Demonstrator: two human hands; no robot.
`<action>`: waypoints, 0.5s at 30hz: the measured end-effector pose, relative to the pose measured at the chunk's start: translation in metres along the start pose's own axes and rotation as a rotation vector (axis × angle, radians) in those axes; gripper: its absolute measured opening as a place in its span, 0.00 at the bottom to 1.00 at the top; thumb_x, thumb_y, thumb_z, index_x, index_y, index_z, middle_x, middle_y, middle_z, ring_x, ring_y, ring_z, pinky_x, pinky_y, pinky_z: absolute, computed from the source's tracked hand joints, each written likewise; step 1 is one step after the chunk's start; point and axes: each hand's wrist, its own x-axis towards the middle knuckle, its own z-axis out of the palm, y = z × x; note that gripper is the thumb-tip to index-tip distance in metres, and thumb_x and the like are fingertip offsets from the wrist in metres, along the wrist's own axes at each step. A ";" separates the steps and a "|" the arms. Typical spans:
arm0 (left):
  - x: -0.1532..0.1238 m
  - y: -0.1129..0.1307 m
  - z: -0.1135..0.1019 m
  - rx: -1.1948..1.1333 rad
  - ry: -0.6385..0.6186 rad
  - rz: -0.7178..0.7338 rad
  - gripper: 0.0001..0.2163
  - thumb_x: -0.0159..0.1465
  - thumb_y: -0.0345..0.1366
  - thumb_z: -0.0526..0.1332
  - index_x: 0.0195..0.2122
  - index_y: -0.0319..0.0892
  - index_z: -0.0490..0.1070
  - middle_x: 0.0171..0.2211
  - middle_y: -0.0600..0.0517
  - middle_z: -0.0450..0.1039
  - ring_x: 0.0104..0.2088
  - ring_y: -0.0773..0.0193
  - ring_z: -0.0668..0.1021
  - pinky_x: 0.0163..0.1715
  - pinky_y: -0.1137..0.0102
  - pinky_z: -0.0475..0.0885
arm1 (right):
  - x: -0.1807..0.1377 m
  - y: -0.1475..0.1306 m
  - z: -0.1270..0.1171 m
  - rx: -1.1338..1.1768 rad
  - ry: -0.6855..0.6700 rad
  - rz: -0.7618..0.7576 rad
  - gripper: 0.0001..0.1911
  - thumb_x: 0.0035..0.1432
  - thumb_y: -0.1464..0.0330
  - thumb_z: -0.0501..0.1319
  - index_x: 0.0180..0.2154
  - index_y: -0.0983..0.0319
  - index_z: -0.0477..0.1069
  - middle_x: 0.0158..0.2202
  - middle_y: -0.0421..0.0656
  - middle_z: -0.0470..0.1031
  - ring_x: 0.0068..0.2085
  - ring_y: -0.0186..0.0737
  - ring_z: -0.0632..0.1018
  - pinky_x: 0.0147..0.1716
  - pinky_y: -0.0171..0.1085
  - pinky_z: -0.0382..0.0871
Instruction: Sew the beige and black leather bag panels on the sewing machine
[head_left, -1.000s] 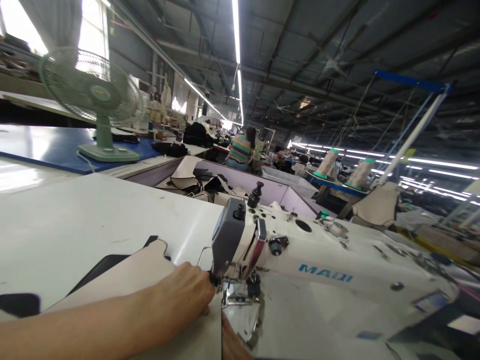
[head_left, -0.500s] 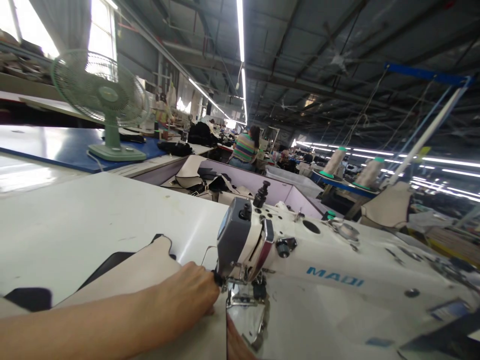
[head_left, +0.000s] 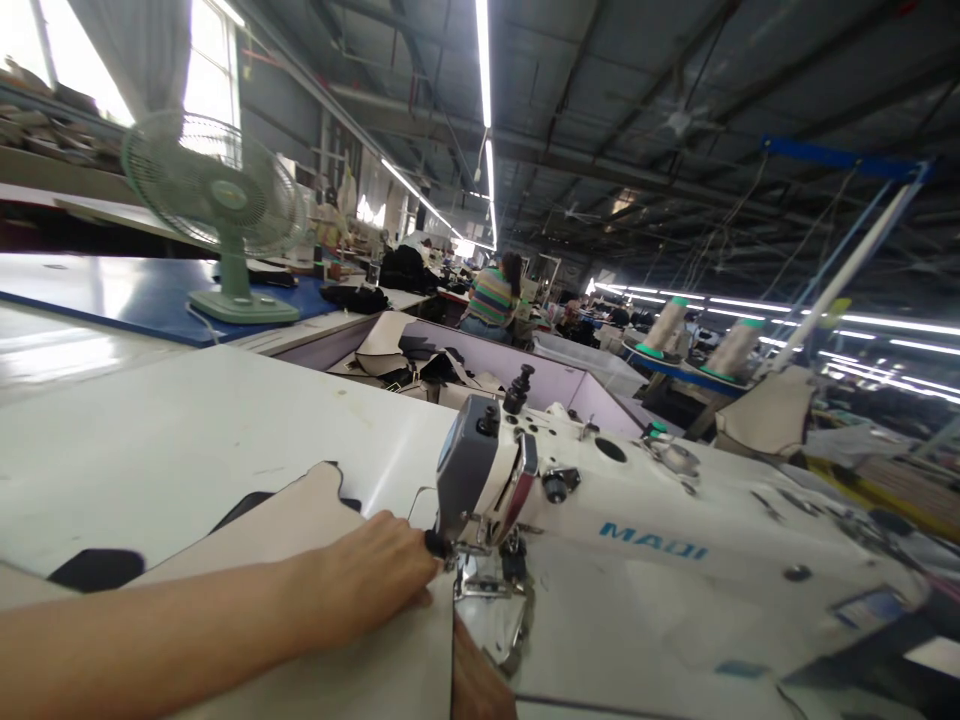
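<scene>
My left hand (head_left: pixel 379 570) lies on a large beige panel (head_left: pixel 292 515) with dark edging, just left of the sewing machine's needle area. Its fingers curl down beside a black part of the machine head, and their tips are hidden, so what they grip is unclear. The sewing machine (head_left: pixel 652 540), white with a grey head and MAQI lettering, stands to the right. Its presser foot (head_left: pixel 484 588) sits near the panel's dark right edge. Low in the picture, a shadowed part of my right hand (head_left: pixel 480 675) shows beside that edge; its fingers cannot be made out.
Beyond the white table (head_left: pixel 247 410), a lilac-walled bin (head_left: pixel 517 355) holds beige and black pieces. A green fan (head_left: pixel 232 230) stands on a blue surface at the left. Thread cones (head_left: pixel 664 325) are at the right. A person in a striped top (head_left: pixel 491 297) sits farther back.
The view has shifted slightly. The beige panel and its black parts have moved a little away and to the right. More of my right hand shows; my left hand stays beside the machine head.
</scene>
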 end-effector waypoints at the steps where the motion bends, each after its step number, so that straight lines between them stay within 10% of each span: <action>1: -0.004 -0.001 -0.003 0.005 -0.009 -0.010 0.10 0.67 0.31 0.62 0.48 0.47 0.76 0.32 0.49 0.77 0.32 0.51 0.80 0.34 0.58 0.77 | 0.006 -0.004 -0.004 0.033 -0.011 -0.010 0.27 0.61 0.82 0.49 0.60 0.64 0.66 0.52 0.52 0.74 0.53 0.49 0.75 0.51 0.43 0.74; 6: -0.055 0.016 -0.020 -0.034 0.076 -0.089 0.11 0.70 0.36 0.58 0.52 0.49 0.73 0.53 0.44 0.70 0.53 0.49 0.72 0.55 0.52 0.67 | 0.043 -0.032 -0.052 0.312 -0.384 0.054 0.33 0.54 0.89 0.51 0.59 0.65 0.66 0.56 0.52 0.70 0.58 0.43 0.70 0.58 0.40 0.66; 9: -0.092 0.054 -0.014 -0.138 0.333 -0.055 0.15 0.73 0.46 0.50 0.54 0.51 0.69 0.49 0.51 0.72 0.47 0.57 0.74 0.49 0.62 0.68 | 0.056 -0.042 -0.085 0.381 -0.513 0.100 0.30 0.48 0.92 0.61 0.50 0.63 0.74 0.50 0.45 0.74 0.55 0.42 0.72 0.58 0.36 0.62; 15: -0.112 0.107 0.027 0.235 0.680 -0.127 0.21 0.70 0.49 0.56 0.58 0.41 0.67 0.54 0.48 0.71 0.51 0.55 0.73 0.53 0.64 0.63 | 0.063 -0.044 -0.107 0.671 -0.606 0.019 0.11 0.54 0.69 0.72 0.41 0.55 0.80 0.44 0.39 0.78 0.49 0.40 0.75 0.51 0.34 0.65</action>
